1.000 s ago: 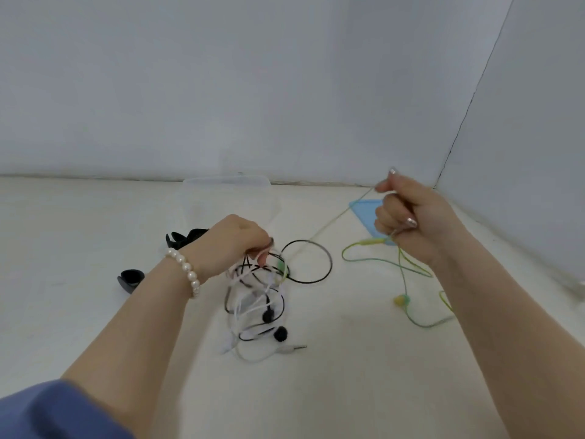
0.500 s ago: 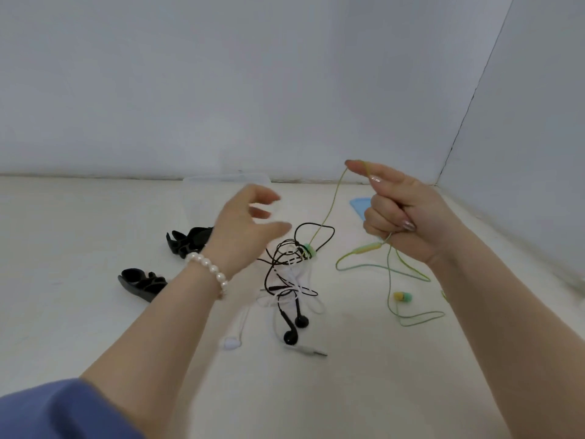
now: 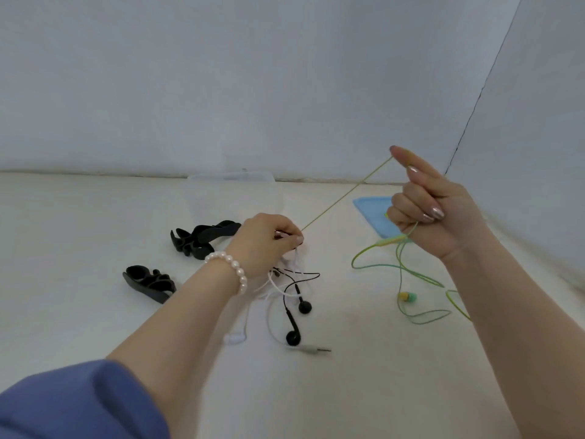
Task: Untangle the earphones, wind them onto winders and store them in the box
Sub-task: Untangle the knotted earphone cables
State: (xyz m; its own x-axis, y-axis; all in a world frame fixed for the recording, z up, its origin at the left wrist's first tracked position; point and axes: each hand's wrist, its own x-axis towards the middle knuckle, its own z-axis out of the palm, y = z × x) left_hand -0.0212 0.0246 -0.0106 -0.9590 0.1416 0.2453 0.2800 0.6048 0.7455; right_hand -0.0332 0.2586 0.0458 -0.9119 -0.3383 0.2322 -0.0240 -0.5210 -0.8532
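Observation:
My left hand [image 3: 267,240] pinches the tangle of black and white earphones [image 3: 291,299] at its top, just above the table. From that pinch a taut green-yellow earphone cable [image 3: 345,196] runs up to my right hand [image 3: 427,210], raised and closed on it. The rest of the green cable [image 3: 402,270] loops down onto the table, with a yellow-green earbud [image 3: 407,297] lying there. Two black earbuds and a jack plug [image 3: 316,349] rest below the tangle. Black winders [image 3: 202,237] lie left of my left hand, another black winder [image 3: 148,282] nearer.
A clear plastic box [image 3: 231,191] stands at the back by the wall. Its blue lid [image 3: 373,213] lies to the right, partly behind my right hand. The white table meets walls at the back and on the right.
My left hand, open in the air half a second ago, has come down and pinched the tangle. My right hand has risen, pulling the green cable taut.

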